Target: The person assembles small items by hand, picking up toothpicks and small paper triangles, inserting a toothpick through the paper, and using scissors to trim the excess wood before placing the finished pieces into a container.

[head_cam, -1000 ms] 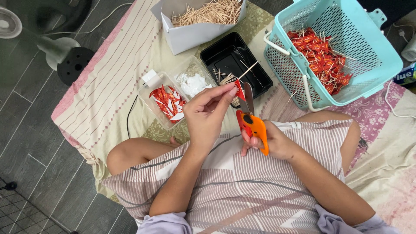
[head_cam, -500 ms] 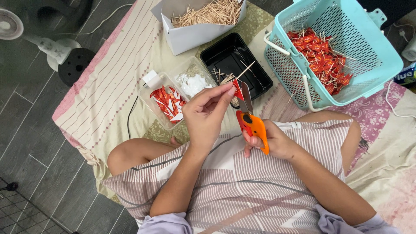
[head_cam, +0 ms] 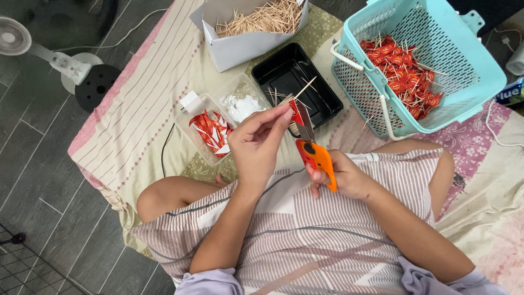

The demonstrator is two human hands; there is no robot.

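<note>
Head view: left hand (head_cam: 259, 145) is pinching a red flag (head_cam: 296, 112) on its toothpick (head_cam: 303, 88) against the snips (head_cam: 312, 150), which the right hand (head_cam: 341, 176) is gripping; basket (head_cam: 480, 71) waiting at two o'clock.

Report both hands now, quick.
Left hand: closed, pinching a red wrapper on a toothpick.
Right hand: closed around orange scissors.

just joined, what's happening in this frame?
A seated person's left hand pinches a small red paper flag on a wooden toothpick, while the right hand holds orange-handled snips against it. Ahead lie a black plastic tray, a clear tub of red wrappers, a white box of toothpicks and a turquoise basket of finished flags.
</note>
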